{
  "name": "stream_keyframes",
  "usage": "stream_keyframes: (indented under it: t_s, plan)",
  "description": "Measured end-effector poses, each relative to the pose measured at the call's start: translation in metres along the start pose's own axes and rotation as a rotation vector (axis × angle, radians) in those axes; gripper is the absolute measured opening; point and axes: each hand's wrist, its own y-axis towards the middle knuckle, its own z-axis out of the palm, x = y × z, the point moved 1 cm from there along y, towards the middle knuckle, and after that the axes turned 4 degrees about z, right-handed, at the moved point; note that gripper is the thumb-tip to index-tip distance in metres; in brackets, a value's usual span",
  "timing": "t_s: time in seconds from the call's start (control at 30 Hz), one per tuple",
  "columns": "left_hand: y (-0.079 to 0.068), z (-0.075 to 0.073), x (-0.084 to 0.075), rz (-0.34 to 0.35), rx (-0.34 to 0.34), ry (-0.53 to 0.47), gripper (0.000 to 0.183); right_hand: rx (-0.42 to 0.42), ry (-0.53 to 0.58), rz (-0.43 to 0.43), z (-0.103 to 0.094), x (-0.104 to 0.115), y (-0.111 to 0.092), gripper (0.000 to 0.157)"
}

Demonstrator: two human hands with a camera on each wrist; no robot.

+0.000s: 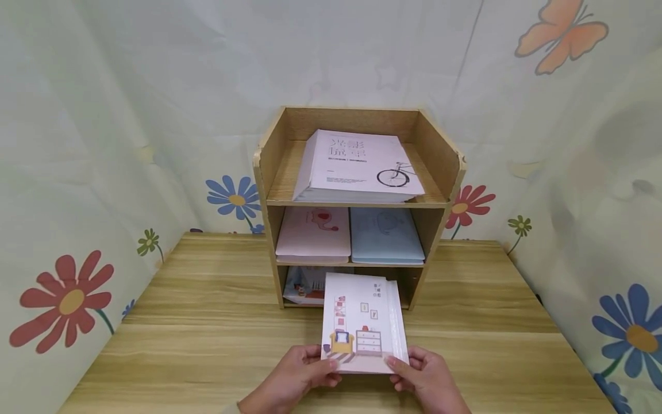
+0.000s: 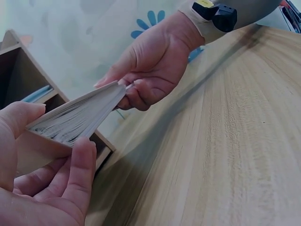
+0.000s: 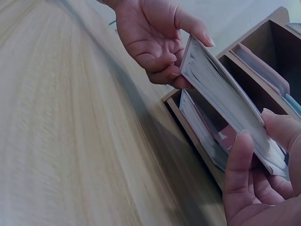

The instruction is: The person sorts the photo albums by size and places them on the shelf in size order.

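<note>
From the head camera, the left hand (image 1: pixel 305 368) and the right hand (image 1: pixel 421 371) each pinch a near corner of a white paperback book with a drawn yellow armchair and chest of drawers on its cover (image 1: pixel 359 322), thumbs on top and fingers curled beneath; the book is held above the pale wooden table (image 1: pixel 207 322), its far edge reaching the bottom opening of a small three-tier wooden shelf (image 1: pixel 357 201); on the top tier lies a thick white book with a bicycle drawing (image 1: pixel 357 167); on the middle tier a pink book (image 1: pixel 314 230) sits just beside a light blue book (image 1: pixel 385 234); in the bottom tier another book (image 1: pixel 305 284) lies at the left, partly hidden. From the left wrist camera, the left hand (image 2: pixel 47 179) clasps one corner of the armchair book (image 2: pixel 77 117), thumb over the cover and fingers under the fanned pages, while the right hand (image 2: pixel 150 70) grips the opposite corner. From the right wrist camera, the right hand (image 3: pixel 263 179) holds the book (image 3: pixel 221 94) between thumb and fingers, the left hand (image 3: pixel 155 37) curls round its other corner, and the shelf (image 3: pixel 244 42) stands close behind.
</note>
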Motion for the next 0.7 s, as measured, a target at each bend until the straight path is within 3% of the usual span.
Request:
stream_keyframes:
  t_s: [0.23,0.7]
  plan:
    - [0.007,0.002,0.0,0.02,0.002,-0.011,0.048,-0.063,0.003,0.011,-0.001,0.003,0.003,0.063]
    - [0.028,0.006,-0.001,0.048,0.001,-0.018,0.042,-0.087,0.119,-0.006,-0.008,0.007,0.017,0.056]
